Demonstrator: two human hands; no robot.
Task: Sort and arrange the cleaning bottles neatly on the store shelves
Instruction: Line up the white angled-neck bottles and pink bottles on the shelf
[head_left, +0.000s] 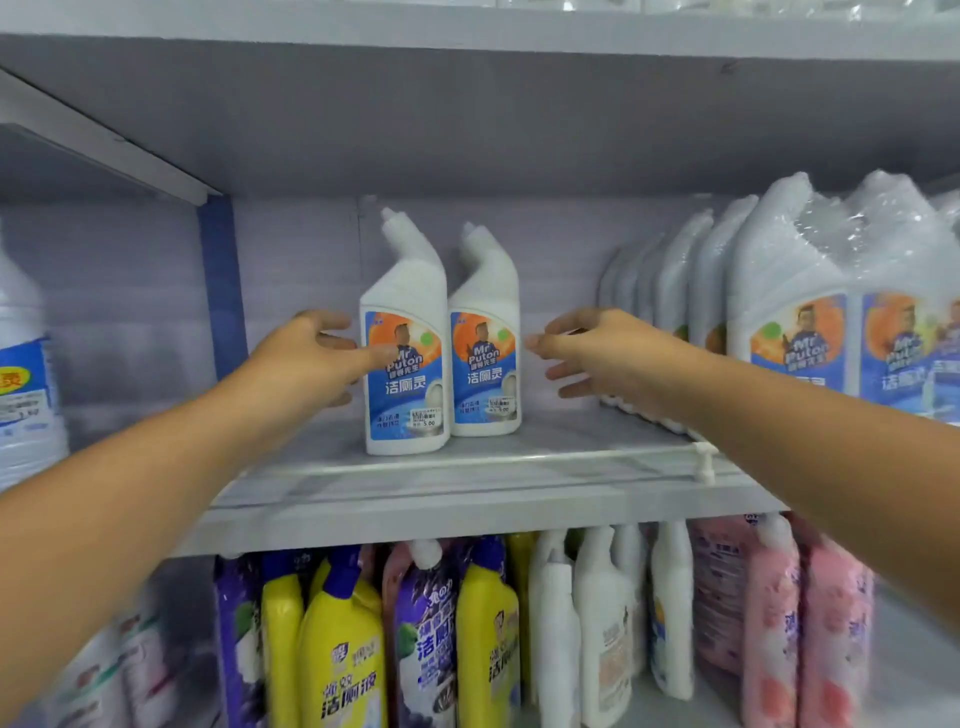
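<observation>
As hands (452, 353) flank bottles (441, 338), upright, touching

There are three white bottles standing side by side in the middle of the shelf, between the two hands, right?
Not quite. The head view shows two white bottles there, not three: one nearer the left hand and one nearer the right hand. They do stand side by side in the middle of the shelf, between the two hands.
</observation>
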